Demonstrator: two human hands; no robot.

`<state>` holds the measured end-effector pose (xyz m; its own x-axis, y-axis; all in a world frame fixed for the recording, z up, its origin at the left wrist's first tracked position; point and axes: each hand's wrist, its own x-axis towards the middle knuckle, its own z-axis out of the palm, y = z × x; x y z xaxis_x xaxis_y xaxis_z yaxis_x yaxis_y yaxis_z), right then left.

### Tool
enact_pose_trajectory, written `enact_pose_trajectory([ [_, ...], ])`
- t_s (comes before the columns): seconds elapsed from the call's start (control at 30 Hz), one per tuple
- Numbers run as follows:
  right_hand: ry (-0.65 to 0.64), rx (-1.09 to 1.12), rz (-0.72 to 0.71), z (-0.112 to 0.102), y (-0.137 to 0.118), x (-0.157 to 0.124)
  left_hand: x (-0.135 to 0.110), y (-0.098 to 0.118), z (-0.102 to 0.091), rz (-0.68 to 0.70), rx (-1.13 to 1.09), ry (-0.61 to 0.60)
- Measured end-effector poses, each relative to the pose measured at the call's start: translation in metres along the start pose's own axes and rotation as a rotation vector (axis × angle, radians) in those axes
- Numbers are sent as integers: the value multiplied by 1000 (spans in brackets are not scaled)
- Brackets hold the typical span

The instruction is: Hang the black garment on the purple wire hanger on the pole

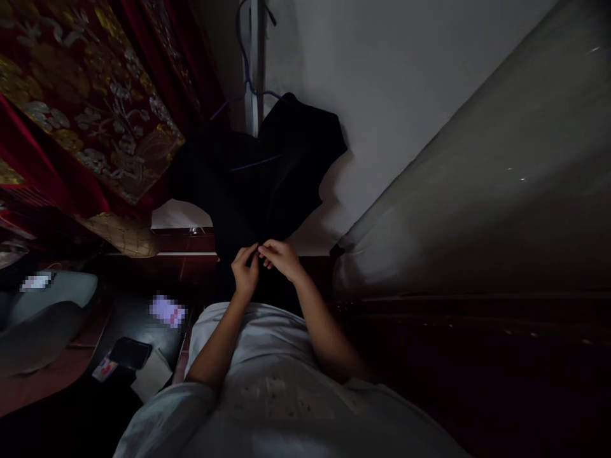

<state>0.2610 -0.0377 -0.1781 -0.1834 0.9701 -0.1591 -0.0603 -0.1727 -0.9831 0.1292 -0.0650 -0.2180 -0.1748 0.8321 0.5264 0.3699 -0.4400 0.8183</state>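
A black garment (296, 146), with an open collar and draped front, hangs from a thin blue hanger (247, 79) against the wall. At its lower front, my left hand (245, 270) has thumb and fingers pinched together on the dark cloth. My right hand (282, 259) meets it from the other side, its fingertips also pinched at the garment's front edge. The fingertips of both hands almost touch. Any small button or fastening between them is too dark to make out.
Red cloth with gold and silver embroidery (95, 95) hangs at the left. A dark phone (130, 353) and a pale card (151, 375) lie on a black surface at lower left. A large grey-green plastic-looking sheet (477, 178) slants along the right.
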Motion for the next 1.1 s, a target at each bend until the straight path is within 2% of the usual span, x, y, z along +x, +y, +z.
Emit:
enact_pose_trajectory([
  [0.1,7,113,43,4,-8,-4,2,1,-1,-20,56,-30],
  [0.2,43,213,36,9,-35,5,9,0,-4,-20,87,-85],
  [0.27,80,288,-24,10,-71,20,13,-3,-6,-26,112,-119],
  [0.33,138,398,-164,10,-118,34,18,-8,-7,-43,144,-146],
  [0.43,151,422,-342,11,-187,41,29,-13,-7,-89,203,-187],
  [0.53,125,431,-451,18,-221,30,50,-4,-11,-137,262,-260],
  [0.63,110,401,-461,27,-218,17,87,34,-23,-122,263,-418],
  [0.67,108,382,-450,28,-213,15,102,54,-29,-81,237,-482],
  [0.7,102,364,-438,29,-209,14,118,77,-36,46,187,-528],
  [0.73,94,352,-426,29,-205,13,134,100,-42,170,136,-439],
  [0.8,57,353,-426,26,-203,14,165,146,-54,324,81,-213],
  [0.83,33,361,-439,24,-205,14,179,164,-58,387,80,-149],
  [0.87,14,367,-459,22,-207,13,192,180,-61,412,96,-171],
  [0.93,6,354,-535,18,-213,14,211,199,-62,364,147,-297],
  [1.0,43,303,-594,17,-215,18,221,208,-61,314,204,-387],
  [1.03,69,276,-599,17,-213,23,225,210,-61,336,241,-381],
  [1.1,125,244,-559,18,-201,34,229,213,-66,485,306,-276],
])
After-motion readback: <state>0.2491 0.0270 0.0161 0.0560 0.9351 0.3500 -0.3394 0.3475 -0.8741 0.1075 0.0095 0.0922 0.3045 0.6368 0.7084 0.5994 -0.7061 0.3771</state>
